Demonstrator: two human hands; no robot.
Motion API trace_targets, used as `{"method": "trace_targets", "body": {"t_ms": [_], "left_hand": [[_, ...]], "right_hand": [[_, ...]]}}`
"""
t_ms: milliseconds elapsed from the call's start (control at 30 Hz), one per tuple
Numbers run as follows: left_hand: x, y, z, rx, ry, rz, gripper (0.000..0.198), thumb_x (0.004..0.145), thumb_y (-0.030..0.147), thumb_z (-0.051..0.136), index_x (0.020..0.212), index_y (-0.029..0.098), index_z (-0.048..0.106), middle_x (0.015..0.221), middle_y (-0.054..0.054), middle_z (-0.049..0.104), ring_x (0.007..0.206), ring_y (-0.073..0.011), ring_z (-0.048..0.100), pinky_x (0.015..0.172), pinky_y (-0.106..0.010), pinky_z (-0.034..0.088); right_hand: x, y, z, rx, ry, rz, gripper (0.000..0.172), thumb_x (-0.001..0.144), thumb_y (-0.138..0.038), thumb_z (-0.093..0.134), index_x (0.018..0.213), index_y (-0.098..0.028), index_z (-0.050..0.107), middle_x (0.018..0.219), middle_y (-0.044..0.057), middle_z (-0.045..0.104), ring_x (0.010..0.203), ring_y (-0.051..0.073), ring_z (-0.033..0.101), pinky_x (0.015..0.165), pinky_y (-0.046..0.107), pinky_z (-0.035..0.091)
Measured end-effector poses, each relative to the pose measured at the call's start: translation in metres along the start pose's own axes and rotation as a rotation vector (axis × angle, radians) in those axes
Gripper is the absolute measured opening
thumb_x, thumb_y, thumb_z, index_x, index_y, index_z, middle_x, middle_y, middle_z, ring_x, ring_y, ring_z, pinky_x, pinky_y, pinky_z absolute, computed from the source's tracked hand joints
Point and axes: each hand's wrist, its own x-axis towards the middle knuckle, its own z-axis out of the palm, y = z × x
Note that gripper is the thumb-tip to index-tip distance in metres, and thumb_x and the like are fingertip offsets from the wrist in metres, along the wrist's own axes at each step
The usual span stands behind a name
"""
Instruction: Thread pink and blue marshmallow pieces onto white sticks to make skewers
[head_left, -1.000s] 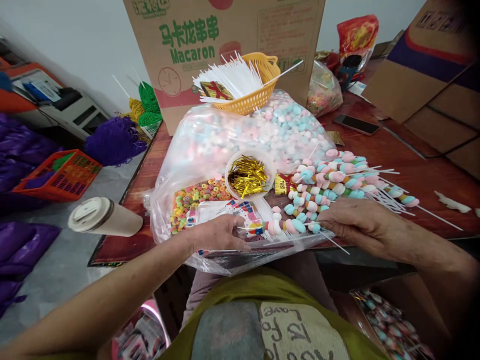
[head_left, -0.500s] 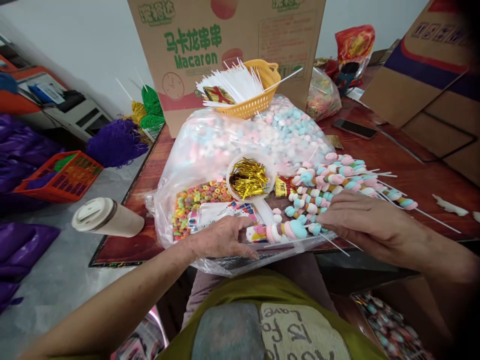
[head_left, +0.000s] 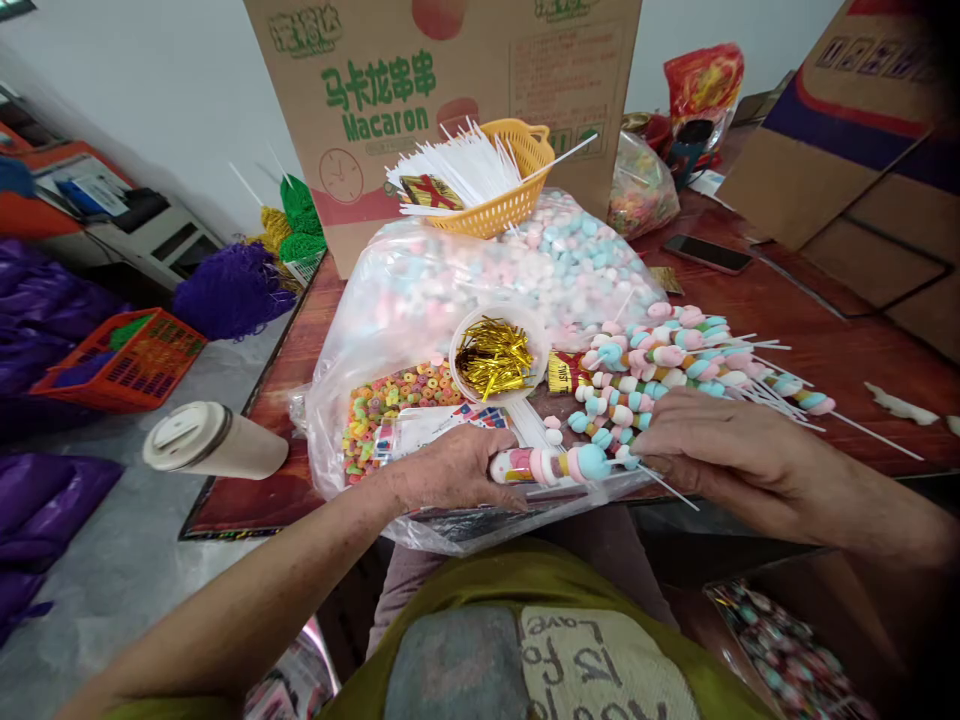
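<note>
A marshmallow skewer point(head_left: 551, 465) in a clear printed wrapper lies level between my hands. My left hand point(head_left: 457, 468) is closed around its wrapped left end, thumb below and fingers above. At the other end, by the blue marshmallow, my right hand point(head_left: 720, 445) has its fingers pressed together on the stick; its fingertips are partly hidden. Behind that hand lies a pile of finished marshmallow skewers point(head_left: 667, 360), sticks pointing right. A round tub of gold twist ties point(head_left: 495, 358) stands behind my left hand, with printed wrappers point(head_left: 420, 430) in front of it.
A large clear bag of marshmallows point(head_left: 585, 245) spreads over the table. On it rests a yellow basket point(head_left: 499, 212) of white sticks. Ring-shaped candies point(head_left: 409, 395) lie left of the tub. A lidded cup point(head_left: 247, 442) lies at the left edge; a phone point(head_left: 707, 254) is at right.
My left hand has closed further around the wrapped end of the skewer, which has shifted slightly left. My right hand stays at the stick end, and the view has moved slightly.
</note>
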Motion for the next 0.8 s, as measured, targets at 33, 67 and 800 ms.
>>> {"method": "trace_targets", "body": {"t_ms": [33,67,800], "left_hand": [[0.001,0.001,0.0,0.039,0.013,-0.001,0.04,0.072,0.044,0.066,0.103,0.02,0.058,0.089,0.002,0.065,0.079,-0.0157,0.058,0.069,-0.022,0.04],[0.002,0.002,0.001,0.083,0.033,-0.001,0.039,0.073,0.044,0.065,0.103,0.021,0.058,0.088,0.002,0.066,0.078,-0.0158,0.058,0.068,-0.022,0.04],[0.009,-0.003,0.018,0.583,0.318,-0.081,0.029,0.077,0.046,0.058,0.089,0.021,0.065,0.074,-0.003,0.07,0.068,-0.0187,0.063,0.057,-0.025,0.036]], "right_hand": [[-0.001,0.001,0.002,0.023,-0.007,0.023,0.017,0.087,-0.015,0.047,0.099,-0.021,0.055,0.078,0.003,0.059,0.075,0.016,0.053,0.066,0.029,0.04],[-0.002,0.002,0.005,0.03,-0.011,0.055,0.014,0.087,-0.016,0.047,0.097,-0.02,0.056,0.076,0.003,0.058,0.073,0.015,0.052,0.064,0.028,0.039],[-0.008,0.003,0.011,-0.118,0.059,0.07,0.011,0.085,-0.014,0.046,0.089,-0.02,0.054,0.071,0.002,0.054,0.069,0.017,0.047,0.064,0.03,0.032]]}}
